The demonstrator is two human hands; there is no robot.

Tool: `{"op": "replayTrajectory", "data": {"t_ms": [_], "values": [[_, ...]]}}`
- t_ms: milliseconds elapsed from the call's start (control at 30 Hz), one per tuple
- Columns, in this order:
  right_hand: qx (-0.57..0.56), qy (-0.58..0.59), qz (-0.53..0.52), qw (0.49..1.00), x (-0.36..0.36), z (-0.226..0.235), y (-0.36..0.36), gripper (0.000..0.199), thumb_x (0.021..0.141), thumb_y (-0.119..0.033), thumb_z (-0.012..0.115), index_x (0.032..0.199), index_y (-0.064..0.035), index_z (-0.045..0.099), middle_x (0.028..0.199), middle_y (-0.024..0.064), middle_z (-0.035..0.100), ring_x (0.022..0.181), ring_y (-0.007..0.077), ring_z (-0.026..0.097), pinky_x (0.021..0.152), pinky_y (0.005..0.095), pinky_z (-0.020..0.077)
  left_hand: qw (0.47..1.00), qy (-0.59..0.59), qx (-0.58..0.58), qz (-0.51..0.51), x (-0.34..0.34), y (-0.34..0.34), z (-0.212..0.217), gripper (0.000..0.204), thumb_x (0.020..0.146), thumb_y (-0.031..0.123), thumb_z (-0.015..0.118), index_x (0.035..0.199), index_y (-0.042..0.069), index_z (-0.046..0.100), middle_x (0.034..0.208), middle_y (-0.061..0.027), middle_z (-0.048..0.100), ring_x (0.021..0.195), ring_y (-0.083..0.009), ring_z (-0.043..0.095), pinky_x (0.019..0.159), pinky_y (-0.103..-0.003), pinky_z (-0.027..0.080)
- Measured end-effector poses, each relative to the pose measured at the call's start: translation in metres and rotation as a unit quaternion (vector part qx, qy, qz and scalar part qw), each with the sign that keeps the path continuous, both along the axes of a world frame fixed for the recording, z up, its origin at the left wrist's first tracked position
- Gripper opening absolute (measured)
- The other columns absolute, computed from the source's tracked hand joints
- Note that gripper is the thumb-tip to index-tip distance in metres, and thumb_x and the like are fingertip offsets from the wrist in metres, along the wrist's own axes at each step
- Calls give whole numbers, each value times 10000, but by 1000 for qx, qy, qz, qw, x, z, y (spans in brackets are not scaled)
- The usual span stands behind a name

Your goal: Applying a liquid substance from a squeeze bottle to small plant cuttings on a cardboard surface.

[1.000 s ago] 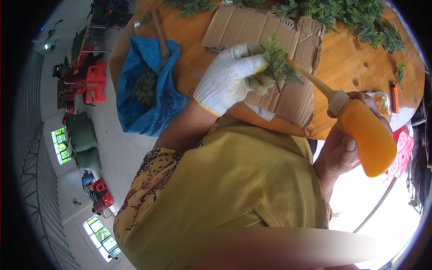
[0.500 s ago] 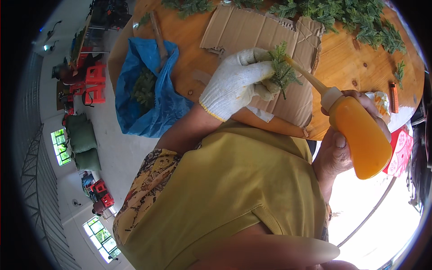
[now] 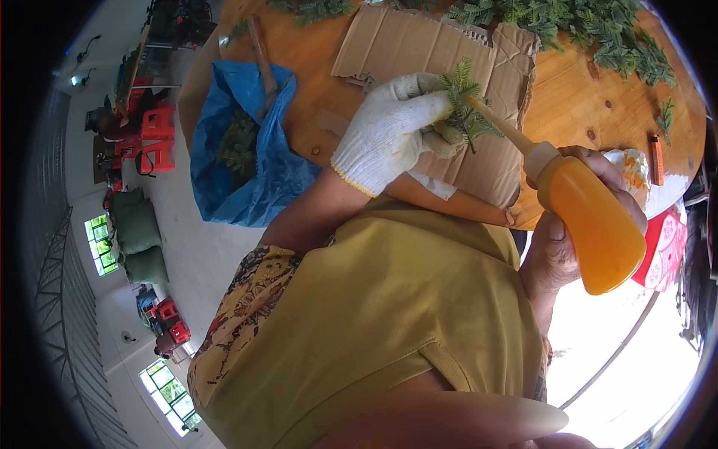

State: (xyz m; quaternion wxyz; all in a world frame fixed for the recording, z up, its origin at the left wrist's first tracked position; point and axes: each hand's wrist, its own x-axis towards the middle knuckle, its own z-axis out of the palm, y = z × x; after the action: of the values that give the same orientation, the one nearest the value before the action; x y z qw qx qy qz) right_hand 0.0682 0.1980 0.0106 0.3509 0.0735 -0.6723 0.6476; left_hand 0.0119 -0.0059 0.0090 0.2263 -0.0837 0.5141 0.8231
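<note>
A white knit glove with a yellow cuff edge covers my left hand (image 3: 396,131), whose fingers pinch a small green evergreen sprig (image 3: 465,108). My bare right hand (image 3: 572,224) is wrapped round an orange squeeze bottle (image 3: 594,221) with a long tapered nozzle. The bottle is tilted, its nozzle tip at the sprig's needles; whether anything flows from it is too small to tell. Beneath both hands lies a torn sheet of corrugated cardboard (image 3: 419,45) on the wooden table.
A blue plastic bag (image 3: 224,179) with greenery inside hangs at the table's left, beside a wooden stick (image 3: 262,56). Evergreen sprigs (image 3: 553,22) heap along the far edge. An orange lighter-like object (image 3: 656,159) lies at right. Red stools (image 3: 157,127) and a seated person are farther left.
The bottle in my right hand has shifted slightly left and up, bringing its nozzle tip further in against the sprig. My left hand has lifted slightly, still holding the sprig.
</note>
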Motion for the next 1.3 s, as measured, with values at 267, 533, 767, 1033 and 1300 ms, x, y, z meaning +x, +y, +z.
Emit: {"op": "replayTrajectory", "data": {"t_ms": [267,533,767,1033,1300], "values": [[13,-10,-26,1000,3,2,-5,655,764,-577,729,845,53,570,869,182,665,757,261,666,703,364,559,1000,8,23,0,-3,-3,-4,196,923,75,550,1071,-41,609,898,-130,680,682,-192,677,588,-290,573],[26,-22,-2,999,4,1,0,642,755,-547,756,862,63,588,879,196,668,748,268,673,680,367,569,999,43,-11,7,-5,-7,-10,212,913,73,568,1093,-32,606,911,-113,684,674,-173,669,546,-260,527],[16,-13,38,999,5,-3,7,630,726,-544,782,833,40,574,880,191,670,767,282,676,698,377,565,997,70,15,7,-6,-10,-14,208,913,60,557,1096,-28,600,927,-122,679,718,-196,675,583,-277,546],[38,-19,58,997,6,1,12,628,711,-541,794,818,34,565,897,195,670,783,298,679,735,399,563,993,99,56,24,-10,-11,-20,208,906,21,552,1105,-31,587,926,-138,673,703,-211,674,587,-301,557],[12,3,46,999,6,-3,9,626,714,-537,795,813,34,558,893,198,667,774,302,678,736,403,567,991,111,71,9,-18,-22,-35,343,870,51,581,1211,41,557,1063,-165,647,868,-287,658,611,-401,566]]}}
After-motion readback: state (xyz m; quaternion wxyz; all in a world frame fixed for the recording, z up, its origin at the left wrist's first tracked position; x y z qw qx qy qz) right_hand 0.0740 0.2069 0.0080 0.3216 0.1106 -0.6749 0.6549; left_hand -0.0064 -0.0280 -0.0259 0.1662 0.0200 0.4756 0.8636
